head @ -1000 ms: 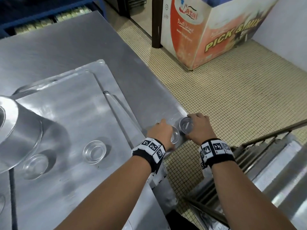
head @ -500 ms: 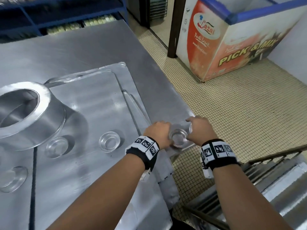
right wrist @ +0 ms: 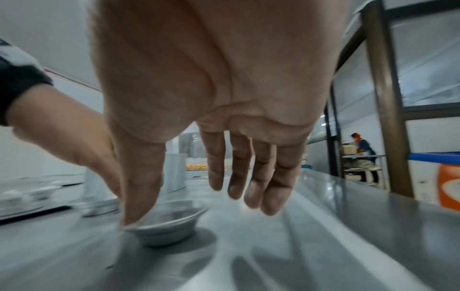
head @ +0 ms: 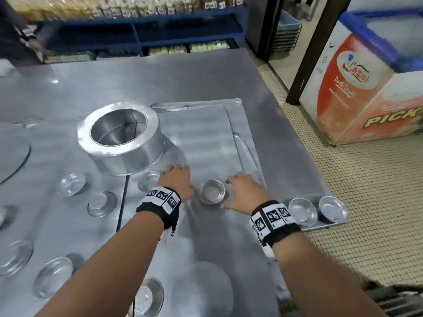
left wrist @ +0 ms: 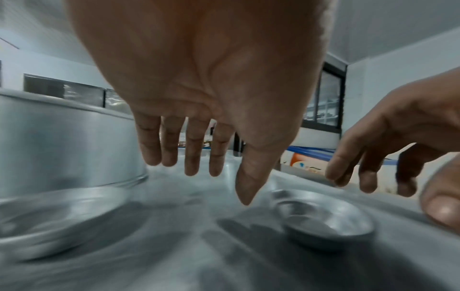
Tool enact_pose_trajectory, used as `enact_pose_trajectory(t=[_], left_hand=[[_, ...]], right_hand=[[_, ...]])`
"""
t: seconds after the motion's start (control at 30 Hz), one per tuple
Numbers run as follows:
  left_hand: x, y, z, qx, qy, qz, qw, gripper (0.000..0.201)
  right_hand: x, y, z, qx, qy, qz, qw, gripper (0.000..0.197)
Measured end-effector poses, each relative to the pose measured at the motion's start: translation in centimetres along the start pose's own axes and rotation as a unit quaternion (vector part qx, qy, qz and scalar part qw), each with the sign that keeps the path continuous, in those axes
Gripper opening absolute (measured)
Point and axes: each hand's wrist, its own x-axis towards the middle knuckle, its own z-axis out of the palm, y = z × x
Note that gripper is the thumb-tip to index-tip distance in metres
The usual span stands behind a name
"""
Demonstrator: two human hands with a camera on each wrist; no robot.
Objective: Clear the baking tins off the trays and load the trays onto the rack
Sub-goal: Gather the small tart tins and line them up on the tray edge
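Observation:
A small round tin (head: pixel 212 191) sits on the right metal tray (head: pixel 206 138), between my two hands. My left hand (head: pixel 176 178) hovers open, fingers straight, over another small tin (head: pixel 148 183) in front of the large ring-topped tin (head: pixel 121 138). My right hand (head: pixel 231 191) is open with spread fingers just right of the middle tin. In the right wrist view its thumb tip is at that tin's (right wrist: pixel 169 222) rim. In the left wrist view the same tin (left wrist: pixel 323 220) lies right of my thumb. Two small tins (head: pixel 302 211) (head: pixel 333 209) stand at the table's corner.
Several more small tins (head: pixel 71 184) lie on the left tray (head: pixel 57 225). An orange chest freezer (head: pixel 357 92) stands on the tiled floor to the right. Blue shelving (head: pixel 160 30) runs behind the table, and a person (head: pixel 20 35) is at the far left. Dark rack rails (head: pixel 398 296) show at the lower right.
Both hands let go of the two small tins at the table's corner and moved left, back over the tray, to the tins there. The head view swung up and left.

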Motion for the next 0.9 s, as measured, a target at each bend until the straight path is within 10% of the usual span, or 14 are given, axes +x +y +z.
enact_pose_trajectory(t=[0.23,0.47,0.73,0.9], left_hand=[[0.3,-6.7,1.3,-0.011,-0.004,-0.112,0.994,0.070],[0.5,-7.9,1.4,-0.043,-0.019,-0.131,0.990,0.063],[1.5,-1.6,-0.6,-0.078,-0.044,-0.027,0.996,0.042],[3.2,6.2,-0.9,-0.087,-0.063,0.058,0.993,0.071]], right_hand=[[2.7,-4.4,2.6,-0.067,0.011,-0.022,0.997,0.096],[3.4,-4.9,3.1,-0.063,0.006,-0.010,0.998,0.076],[2.4,-0.4,-0.2,-0.024,0.022,0.037,0.999,0.076],[1.3,4.8,-3.0,-0.011,0.014,0.096,0.995,0.068]])
